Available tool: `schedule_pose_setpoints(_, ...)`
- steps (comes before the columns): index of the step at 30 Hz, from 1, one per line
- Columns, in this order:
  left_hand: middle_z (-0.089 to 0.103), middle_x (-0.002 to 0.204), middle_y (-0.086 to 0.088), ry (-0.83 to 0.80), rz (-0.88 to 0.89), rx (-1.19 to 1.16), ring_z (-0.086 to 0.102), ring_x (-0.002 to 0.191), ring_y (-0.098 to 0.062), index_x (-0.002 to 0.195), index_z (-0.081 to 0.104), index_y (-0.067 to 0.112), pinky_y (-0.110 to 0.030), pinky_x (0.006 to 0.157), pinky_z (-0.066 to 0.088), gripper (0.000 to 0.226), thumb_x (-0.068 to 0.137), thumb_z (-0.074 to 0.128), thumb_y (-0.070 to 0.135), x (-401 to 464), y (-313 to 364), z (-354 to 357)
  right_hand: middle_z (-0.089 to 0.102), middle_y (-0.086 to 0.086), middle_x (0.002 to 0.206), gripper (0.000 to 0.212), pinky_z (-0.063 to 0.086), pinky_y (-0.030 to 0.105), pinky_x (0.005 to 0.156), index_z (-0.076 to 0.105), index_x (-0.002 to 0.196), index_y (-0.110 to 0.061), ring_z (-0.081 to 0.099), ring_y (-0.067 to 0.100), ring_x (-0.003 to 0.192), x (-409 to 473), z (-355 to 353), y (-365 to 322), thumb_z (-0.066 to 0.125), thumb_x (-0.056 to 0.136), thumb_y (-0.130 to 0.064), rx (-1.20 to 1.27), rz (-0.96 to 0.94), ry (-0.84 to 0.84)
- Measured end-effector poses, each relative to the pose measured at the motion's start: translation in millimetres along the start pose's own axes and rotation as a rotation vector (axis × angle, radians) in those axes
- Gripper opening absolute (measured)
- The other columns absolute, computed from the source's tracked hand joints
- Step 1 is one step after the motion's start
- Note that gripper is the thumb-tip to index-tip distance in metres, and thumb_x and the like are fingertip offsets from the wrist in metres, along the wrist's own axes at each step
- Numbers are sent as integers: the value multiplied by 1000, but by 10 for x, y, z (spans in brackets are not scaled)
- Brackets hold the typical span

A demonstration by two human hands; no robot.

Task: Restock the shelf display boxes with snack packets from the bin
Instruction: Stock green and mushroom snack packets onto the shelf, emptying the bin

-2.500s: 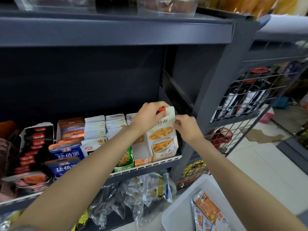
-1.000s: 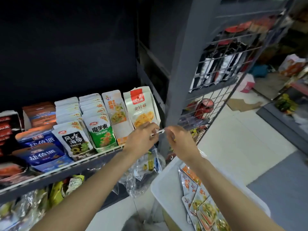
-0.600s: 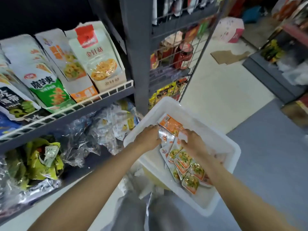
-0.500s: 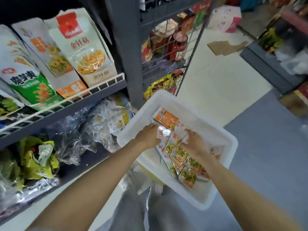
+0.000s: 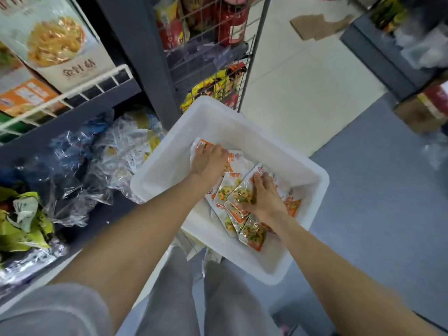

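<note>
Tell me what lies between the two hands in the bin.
Head view: overlapping snack packets fill the gap between left hand and right hand inside the white bin.

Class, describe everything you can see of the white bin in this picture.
The white bin is a shallow rectangular tub with rounded corners and a thick rolled rim, seemingly plastic. It sits low, beside the grey shelf post, lying diagonally in view. What supports it is hidden. Inside lies a loose, overlapping pile of snack packets, orange-edged, mostly toward its right half. The left hand and right hand both reach in, resting on packets.
</note>
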State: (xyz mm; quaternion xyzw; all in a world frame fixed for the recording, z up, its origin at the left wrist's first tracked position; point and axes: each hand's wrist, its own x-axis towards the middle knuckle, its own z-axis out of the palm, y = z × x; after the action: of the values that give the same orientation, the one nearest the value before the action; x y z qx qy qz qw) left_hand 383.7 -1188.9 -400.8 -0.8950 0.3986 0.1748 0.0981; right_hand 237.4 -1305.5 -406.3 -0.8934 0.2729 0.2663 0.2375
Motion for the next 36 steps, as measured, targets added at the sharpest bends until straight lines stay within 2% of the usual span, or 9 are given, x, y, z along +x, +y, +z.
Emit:
schedule_pose_setpoints(4, 46, 129, -19, 24, 51, 97, 50, 115, -36, 132, 42, 2, -44, 88, 45, 37, 96, 43, 11, -160, -18, -52, -5, 5, 158, 101, 23, 45, 113, 5, 150, -24, 3, 26, 146, -13, -45, -31, 70, 77, -49, -19, -10, 1)
schedule_pose_setpoints(9, 61, 104, -16, 131, 101, -39, 63, 86, -33, 125, 41, 4, -38, 64, 45, 35, 91, 43, -2, -476, -141, -273, 0, 2, 159, 99, 21, 45, 113, 11, 150, -23, 5, 27, 145, -1, -124, -71, 71, 76, -49, -75, -36, -8)
schedule_pose_setpoints(14, 65, 89, -18, 254, -200, -753, 60, 82, -34, 115, 50, 9, -35, 67, 44, 23, 93, 47, 8, -706, -377, -250, -9, 0, 158, 96, 3, 41, 117, 9, 150, -24, -10, 22, 145, 35, -83, -211, 67, 78, -49, -224, -214, -22)
schedule_pose_setpoints(18, 67, 97, -6, 267, -307, -1179, 64, 88, -22, 111, 46, 20, -32, 72, 52, 27, 90, 52, 3, -828, -508, -244, -20, 11, 155, 91, 1, 47, 116, 24, 143, -19, -19, 31, 142, 164, -105, -308, 76, 71, -40, -59, -212, -13)
schedule_pose_setpoints(22, 66, 96, -6, 264, -473, -1484, 64, 92, -22, 103, 44, 24, -36, 64, 58, 30, 88, 52, 0, -898, -583, -263, 21, 15, 145, 105, 19, 46, 114, 23, 142, -17, 14, 33, 138, 247, -215, -401, 85, 59, -34, 57, -126, 14)
schedule_pose_setpoints(25, 65, 91, -4, 289, -519, -1530, 64, 78, -16, 101, 44, 18, -21, 50, 52, 20, 91, 51, 2, -951, -623, -304, 35, 13, 128, 84, 33, 39, 107, 30, 136, -14, 32, 29, 125, 260, -293, -434, 80, 70, -20, 68, -100, 173)
schedule_pose_setpoints(29, 63, 85, -2, 353, -590, -1546, 64, 73, -12, 94, 47, 9, -20, 52, 55, 6, 93, 54, 9, -991, -684, -414, 59, 11, 104, 20, 51, 41, 84, 58, 109, -10, 60, 28, 91, 274, -436, -419, 59, 90, -15, -8, -126, 268)
schedule_pose_setpoints(33, 65, 93, -21, 415, -571, -1393, 65, 87, -33, 76, 47, 15, -51, 77, 55, 19, 89, 61, 19, -1097, -845, -566, 63, 6, 85, 8, 48, 32, 70, 65, 85, -15, 61, 25, 79, 181, -737, -633, 60, 90, -18, 118, -290, 254)
schedule_pose_setpoints(36, 66, 95, -16, 493, -562, -1307, 63, 90, -34, 82, 51, 11, -55, 81, 52, 16, 86, 61, 21, -1234, -981, -782, 64, 1, 76, 8, 42, 27, 66, 66, 82, -11, 62, 19, 76, -2, -1043, -983, 61, 87, -13, 231, -473, 233)
